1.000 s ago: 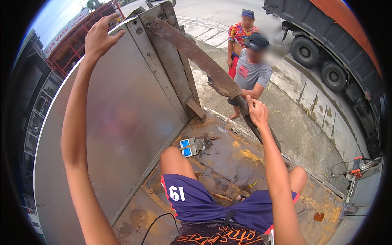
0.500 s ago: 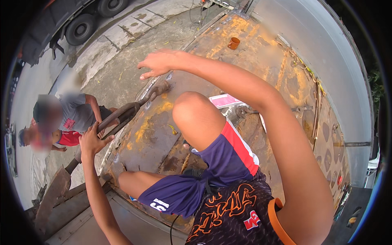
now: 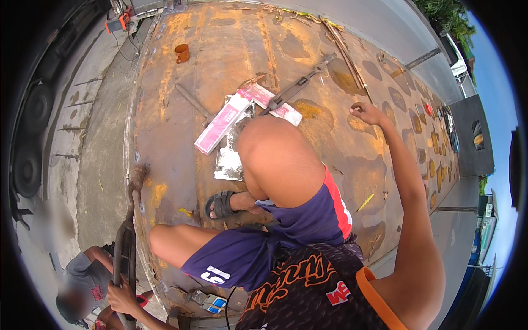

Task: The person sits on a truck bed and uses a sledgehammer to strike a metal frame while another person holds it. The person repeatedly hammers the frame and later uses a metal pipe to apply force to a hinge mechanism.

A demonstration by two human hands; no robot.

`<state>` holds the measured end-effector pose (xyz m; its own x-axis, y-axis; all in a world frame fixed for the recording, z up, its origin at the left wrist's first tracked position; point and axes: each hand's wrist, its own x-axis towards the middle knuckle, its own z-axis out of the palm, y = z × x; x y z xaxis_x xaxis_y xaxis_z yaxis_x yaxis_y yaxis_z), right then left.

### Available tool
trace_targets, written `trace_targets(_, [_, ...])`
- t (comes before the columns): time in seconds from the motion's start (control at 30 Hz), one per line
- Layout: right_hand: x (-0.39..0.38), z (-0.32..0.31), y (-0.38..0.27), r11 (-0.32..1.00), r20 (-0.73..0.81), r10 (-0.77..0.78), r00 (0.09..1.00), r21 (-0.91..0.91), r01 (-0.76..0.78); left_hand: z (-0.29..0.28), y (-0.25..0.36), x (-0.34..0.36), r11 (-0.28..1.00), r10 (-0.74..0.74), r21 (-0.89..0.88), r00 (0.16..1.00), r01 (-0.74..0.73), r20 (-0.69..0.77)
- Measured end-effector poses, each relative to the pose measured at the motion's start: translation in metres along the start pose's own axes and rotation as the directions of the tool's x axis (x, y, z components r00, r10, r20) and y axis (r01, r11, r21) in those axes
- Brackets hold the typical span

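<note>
A long rusty turnbuckle [image 3: 130, 231] stands along the left edge of the rusty metal bed, its chunky end [image 3: 138, 175] resting near the edge. My left hand [image 3: 122, 297] is wrapped round its lower part. My right hand [image 3: 367, 113] hangs in the air over the right part of the bed, fingers loosely bent and nothing in them. A second turnbuckle [image 3: 297, 88] lies on the bed beyond my raised knee. Beside it are a pink-and-white long box [image 3: 220, 127], another pink pack [image 3: 287, 113] and a stained white sheet [image 3: 228, 165].
A co-worker [image 3: 91, 275] is on the ground just left of the held turnbuckle. An orange-brown cup-like piece [image 3: 182, 53] and a metal rod [image 3: 192, 100] lie farther off. An orange machine with cables [image 3: 117, 23] sits far left. Grey side walls [image 3: 379, 33] border the bed.
My view has turned to the right. My right hand has swung from above the turnbuckle's far end out to the right. My left hand keeps hold of the turnbuckle.
</note>
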<state>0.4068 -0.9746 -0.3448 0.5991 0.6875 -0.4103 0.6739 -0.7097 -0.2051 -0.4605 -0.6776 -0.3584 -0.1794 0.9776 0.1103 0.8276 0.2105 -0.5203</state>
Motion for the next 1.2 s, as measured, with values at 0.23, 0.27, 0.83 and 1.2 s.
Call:
trace_targets(0.23, [0.028,0.048,0.027,0.989,0.143,0.042,0.989,-0.150,-0.021,0.006,-0.005,-0.001,0.999,0.025,0.048,0.998,-0.022,-0.063])
trace_targets(0.27, [0.040,0.049,0.027,0.983,0.169,0.088,0.982,-0.174,-0.058,0.006,-0.006,-0.001,0.999,0.018,0.049,0.999,-0.016,-0.043])
trace_targets(0.83, [0.395,0.147,0.021,0.511,0.377,-0.446,0.812,-0.638,0.576,-0.141,0.060,-0.082,0.910,-0.136,-0.408,0.981,0.069,-0.136])
trace_targets(1.2, [0.446,0.127,0.010,0.506,0.664,-0.430,0.611,-0.383,0.773,-0.233,0.103,-0.181,0.840,-0.345,-0.413,0.934,0.351,0.093])
